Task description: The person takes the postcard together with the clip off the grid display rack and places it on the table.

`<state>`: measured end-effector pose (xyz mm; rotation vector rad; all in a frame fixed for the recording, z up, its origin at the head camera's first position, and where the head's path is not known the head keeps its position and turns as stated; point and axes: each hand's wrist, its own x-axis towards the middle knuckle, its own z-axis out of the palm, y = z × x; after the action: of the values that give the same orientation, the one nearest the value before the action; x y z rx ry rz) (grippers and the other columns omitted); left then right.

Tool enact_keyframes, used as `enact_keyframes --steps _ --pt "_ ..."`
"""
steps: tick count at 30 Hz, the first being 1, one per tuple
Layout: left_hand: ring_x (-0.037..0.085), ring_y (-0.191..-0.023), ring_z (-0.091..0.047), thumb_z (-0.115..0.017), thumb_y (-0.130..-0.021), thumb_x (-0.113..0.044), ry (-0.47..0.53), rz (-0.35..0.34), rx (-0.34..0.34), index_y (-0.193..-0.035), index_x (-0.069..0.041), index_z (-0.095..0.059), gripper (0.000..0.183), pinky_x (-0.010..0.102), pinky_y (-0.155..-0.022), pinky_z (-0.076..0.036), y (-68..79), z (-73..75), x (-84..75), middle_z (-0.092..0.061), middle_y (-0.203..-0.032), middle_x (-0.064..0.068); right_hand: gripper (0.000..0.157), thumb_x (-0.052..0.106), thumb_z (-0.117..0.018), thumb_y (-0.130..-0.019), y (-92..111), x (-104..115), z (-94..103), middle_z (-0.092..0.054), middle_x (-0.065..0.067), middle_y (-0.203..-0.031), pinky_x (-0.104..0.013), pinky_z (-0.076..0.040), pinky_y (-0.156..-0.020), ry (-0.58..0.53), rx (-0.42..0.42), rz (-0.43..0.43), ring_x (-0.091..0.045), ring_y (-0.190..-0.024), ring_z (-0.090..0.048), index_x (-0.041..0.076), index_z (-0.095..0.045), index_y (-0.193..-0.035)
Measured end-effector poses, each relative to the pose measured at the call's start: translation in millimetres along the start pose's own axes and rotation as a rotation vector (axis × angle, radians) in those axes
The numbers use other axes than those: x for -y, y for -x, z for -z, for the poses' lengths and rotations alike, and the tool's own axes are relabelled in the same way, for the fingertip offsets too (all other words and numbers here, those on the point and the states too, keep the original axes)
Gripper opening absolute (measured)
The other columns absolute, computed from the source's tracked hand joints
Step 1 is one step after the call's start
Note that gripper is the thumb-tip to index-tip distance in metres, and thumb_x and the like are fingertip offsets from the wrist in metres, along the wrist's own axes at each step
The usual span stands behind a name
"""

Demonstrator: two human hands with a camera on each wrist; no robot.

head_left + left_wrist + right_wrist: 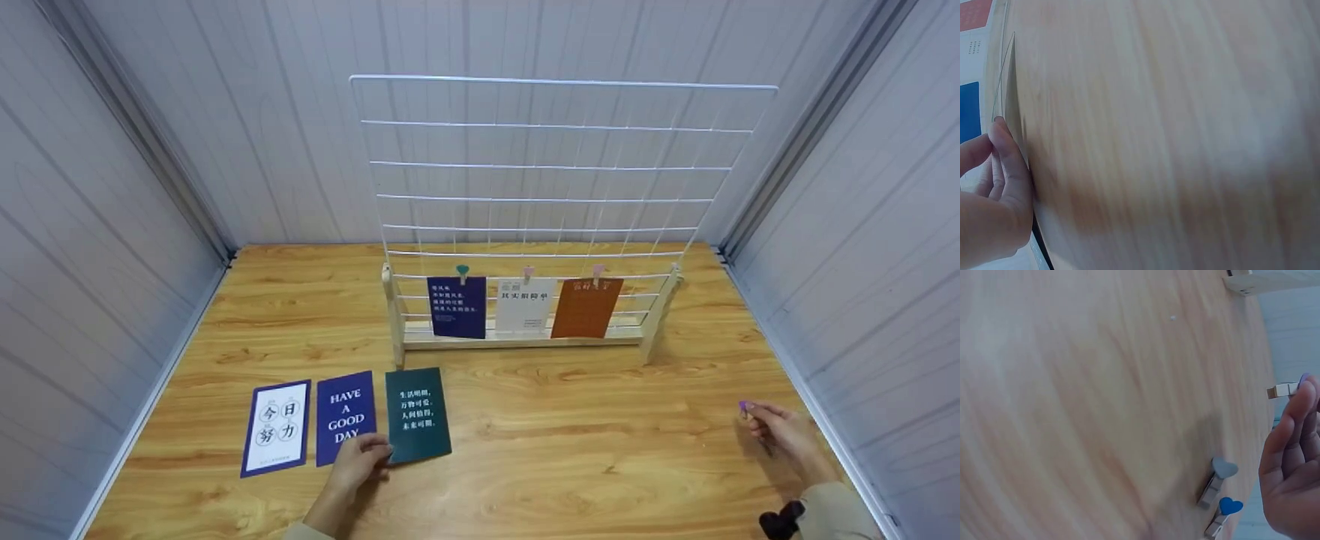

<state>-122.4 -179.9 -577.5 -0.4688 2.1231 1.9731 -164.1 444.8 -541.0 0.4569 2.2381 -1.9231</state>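
My left hand (358, 466) pinches the lower left edge of a dark green card (418, 416) with white writing. In the left wrist view that card (1012, 90) is seen edge-on between thumb and finger, tilted up off the wood. My right hand (787, 439), far to the right, pinches a small wooden clothespin (1282, 390) by its purple heart (743, 406). Left of the green card lie a blue "HAVE A GOOD DAY" card (346, 412), partly behind my left hand, and a white card with a purple border (276, 427).
A white wire rack (555, 200) on wooden feet (394, 322) stands at the back. Clothespins hold a navy card (457, 309), a white card (523, 307) and an orange card (586, 309) on it. Near my right hand lie grey-heart (1223, 468) and blue-heart (1230, 506) clothespins.
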Motion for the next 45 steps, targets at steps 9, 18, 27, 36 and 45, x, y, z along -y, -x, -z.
enact_keyframes --steps 9,18,27,36,45 --pt "0.019 -0.059 -0.058 -0.056 -0.079 0.005 -0.022 -0.048 -0.035 -0.096 0.019 -0.054 0.022 0.031 -0.052 -0.051 2.7 0.9 4.8 -0.061 -0.073 0.014 0.035 0.018 -0.053 -0.089 3 -15 -1.0 -0.057 0.0 -0.067 -0.023 -0.048 -0.055 0.282 0.001 0.006 -0.009 -0.057 -0.055 -0.013 -0.055 -0.105" --pt "0.017 -0.057 -0.058 -0.055 -0.082 0.001 -0.093 -0.071 -0.058 -0.096 0.018 -0.055 0.022 0.029 -0.05 -0.051 2.4 3.2 4.0 -0.061 -0.073 0.015 0.045 0.022 -0.052 -0.089 7 -23 -1.2 -0.057 -0.002 -0.067 -0.025 -0.048 -0.056 0.423 0.018 0.007 -0.013 -0.06 -0.056 -0.017 -0.048 -0.11" --pt "0.015 -0.055 -0.056 -0.056 -0.084 -0.006 -0.252 -0.137 -0.155 -0.089 0.008 -0.062 0.016 0.027 -0.047 -0.048 2.1 3.2 -1.2 -0.059 -0.066 0.007 0.044 0.021 -0.051 -0.089 7 -25 -4.5 -0.057 -0.003 -0.066 -0.025 -0.048 -0.054 0.416 -0.002 0.01 -0.012 -0.057 -0.055 -0.017 -0.048 -0.111" --pt "0.021 -0.06 -0.056 -0.055 -0.085 -0.008 -0.209 -0.153 -0.186 -0.091 0.006 -0.062 0.016 0.029 -0.051 -0.047 2.8 1.5 -20.8 -0.06 -0.074 0.011 0.036 0.014 -0.049 -0.089 7 -27 -5.4 -0.058 -0.004 -0.066 -0.025 -0.047 -0.052 0.413 -0.013 0.02 -0.013 -0.056 -0.055 -0.016 -0.05 -0.108" --pt "0.03 -0.073 -0.059 -0.054 -0.087 -0.009 -0.156 -0.204 -0.168 -0.096 0.007 -0.06 0.02 0.037 -0.06 -0.05 3.4 3.5 -42.6 -0.061 -0.082 0.014 0.042 0.018 -0.051 -0.089 9 -20 -5.4 -0.06 -0.005 -0.071 -0.025 -0.048 -0.055 0.36 -0.04 0.006 -0.013 -0.059 -0.056 -0.017 -0.046 -0.113"
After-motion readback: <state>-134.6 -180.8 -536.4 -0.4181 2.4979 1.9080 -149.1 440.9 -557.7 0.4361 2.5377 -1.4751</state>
